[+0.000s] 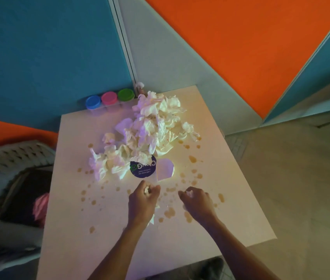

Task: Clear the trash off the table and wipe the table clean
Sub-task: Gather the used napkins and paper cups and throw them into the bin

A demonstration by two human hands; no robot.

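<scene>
A heap of crumpled white tissues covers the middle and far part of the white table. At its near edge lie a dark blue round label and a white paper scrap. Brown liquid spots dot the tabletop around my hands. My left hand is closed around a small wad of tissue just in front of the label. My right hand is to its right, fingers curled over another small white piece, resting on the table.
Three small tubs with blue, pink and green lids stand at the table's far left edge against the wall. A woven basket with dark contents sits on the floor to the left.
</scene>
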